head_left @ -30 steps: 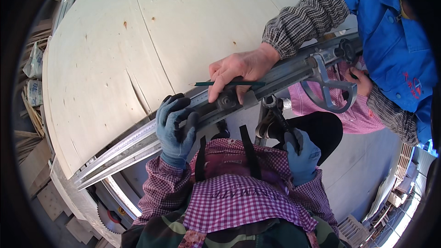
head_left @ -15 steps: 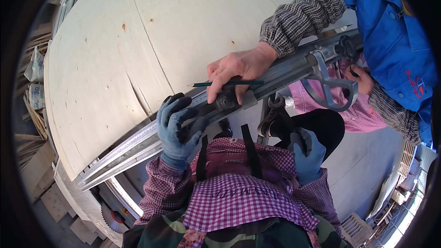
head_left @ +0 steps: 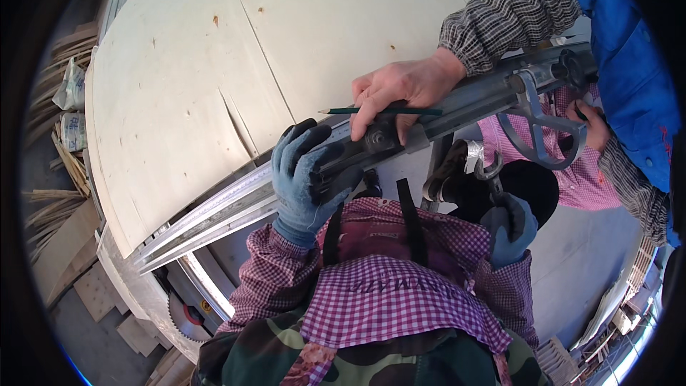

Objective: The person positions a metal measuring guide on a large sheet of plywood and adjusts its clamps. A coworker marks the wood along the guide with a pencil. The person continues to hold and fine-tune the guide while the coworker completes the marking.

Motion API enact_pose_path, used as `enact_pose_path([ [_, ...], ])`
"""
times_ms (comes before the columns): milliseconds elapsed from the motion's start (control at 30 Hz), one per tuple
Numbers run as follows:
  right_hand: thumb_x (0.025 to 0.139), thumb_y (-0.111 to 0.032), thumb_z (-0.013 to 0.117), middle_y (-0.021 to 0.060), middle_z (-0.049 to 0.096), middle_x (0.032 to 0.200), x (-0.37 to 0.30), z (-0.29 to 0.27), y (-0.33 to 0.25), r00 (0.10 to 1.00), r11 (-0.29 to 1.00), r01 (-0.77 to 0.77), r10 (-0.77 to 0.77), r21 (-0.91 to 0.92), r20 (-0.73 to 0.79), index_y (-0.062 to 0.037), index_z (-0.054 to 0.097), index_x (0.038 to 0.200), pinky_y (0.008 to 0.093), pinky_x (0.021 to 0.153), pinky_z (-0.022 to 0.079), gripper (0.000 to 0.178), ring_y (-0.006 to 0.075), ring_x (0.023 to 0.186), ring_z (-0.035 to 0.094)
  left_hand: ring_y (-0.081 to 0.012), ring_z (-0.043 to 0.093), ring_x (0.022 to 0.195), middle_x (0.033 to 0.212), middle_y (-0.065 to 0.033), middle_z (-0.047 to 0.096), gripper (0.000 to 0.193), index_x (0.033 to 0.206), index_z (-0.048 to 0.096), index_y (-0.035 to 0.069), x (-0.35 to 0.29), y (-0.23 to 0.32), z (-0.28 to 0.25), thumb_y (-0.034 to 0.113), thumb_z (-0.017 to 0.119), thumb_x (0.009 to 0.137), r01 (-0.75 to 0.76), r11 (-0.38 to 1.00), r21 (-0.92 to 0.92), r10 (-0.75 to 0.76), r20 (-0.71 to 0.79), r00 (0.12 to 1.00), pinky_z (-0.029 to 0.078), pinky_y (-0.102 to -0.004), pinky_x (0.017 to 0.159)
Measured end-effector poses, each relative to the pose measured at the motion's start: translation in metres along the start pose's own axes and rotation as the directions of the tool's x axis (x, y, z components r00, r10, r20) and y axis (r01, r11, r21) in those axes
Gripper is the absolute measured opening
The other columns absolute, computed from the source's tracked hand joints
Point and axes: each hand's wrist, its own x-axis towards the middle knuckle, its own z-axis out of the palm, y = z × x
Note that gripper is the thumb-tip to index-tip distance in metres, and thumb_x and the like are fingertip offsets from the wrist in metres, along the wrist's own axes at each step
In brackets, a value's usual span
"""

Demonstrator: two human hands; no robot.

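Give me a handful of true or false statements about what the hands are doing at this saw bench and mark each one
1. The left hand wears a blue glove and grips the metal rail. True.
2. The right hand is bare. False: it is gloved too, and holds a grey metal handle.
3. A co-worker's bare hand rests on the rail with a green pencil. True.
4. The plywood sheet lies on the floor. False: it lies on the bench beyond the rail.
5. A saw blade shows under the bench at lower left. True.
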Motion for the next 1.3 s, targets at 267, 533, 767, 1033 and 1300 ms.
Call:
enact_pose_path([
  [267,0.080,0.004,0.054,0.0112,0.065,0.072,0.001,-0.003,0.018,0.997,1.000,0.027,-0.028,-0.004,-0.071,0.0073,0.063,0.108,0.0260,0.056,0.049,0.030,0.0152,0.055,0.062,-0.0386,0.048,0.127,0.134,-0.0140,0.054,0.073,0.129,0.056,0.010,0.002,0.003,0.018,0.036,0.084,0.067,0.043,0.993,0.110,-0.049,0.050,0.998,0.036,-0.0525,0.107],
  [533,0.074,0.002,0.061,0.0104,0.065,0.072,-0.003,-0.007,0.018,0.998,0.999,0.049,-0.049,0.000,-0.032,0.0084,0.065,0.109,0.0248,0.054,0.049,0.036,0.0167,0.057,0.063,-0.0411,0.045,0.129,0.136,-0.0172,0.051,0.079,0.134,0.051,0.005,0.011,0.002,0.027,0.035,0.084,0.068,0.075,0.987,0.140,-0.100,0.179,0.979,0.035,-0.0528,0.108],
  [767,0.074,-0.003,0.070,0.0111,0.067,0.073,-0.002,-0.002,0.023,0.991,0.992,0.125,-0.126,-0.026,-0.040,0.0058,0.067,0.109,0.0277,0.052,0.047,0.036,0.0207,0.054,0.061,-0.0381,0.046,0.129,0.137,-0.0203,0.047,0.082,0.135,0.046,0.004,0.003,0.001,0.034,0.023,0.089,0.067,0.167,0.971,-0.169,-0.180,-0.070,0.981,0.041,-0.0471,0.106],
  [1033,0.074,-0.003,0.073,0.0138,0.072,0.087,0.001,-0.002,0.025,0.992,0.993,0.119,-0.118,-0.014,0.042,0.0046,0.064,0.114,0.0288,0.053,0.049,0.042,0.0204,0.058,0.061,-0.0381,0.048,0.124,0.131,-0.0192,0.049,0.071,0.123,0.051,0.005,-0.002,0.002,0.030,0.024,0.090,0.067,0.052,0.997,-0.054,-0.058,-0.129,0.990,0.042,-0.0481,0.103],
  [1300,0.077,-0.003,0.072,0.0173,0.073,0.099,-0.003,0.002,0.037,0.975,0.975,0.222,-0.222,0.026,0.003,0.0034,0.055,0.127,0.0268,0.054,0.049,0.053,0.0177,0.058,0.060,-0.0388,0.050,0.121,0.125,-0.0177,0.053,0.066,0.119,0.054,0.006,-0.004,0.005,0.027,0.024,0.090,0.066,0.018,1.000,0.013,-0.016,-0.147,0.989,0.043,-0.0490,0.101],
])
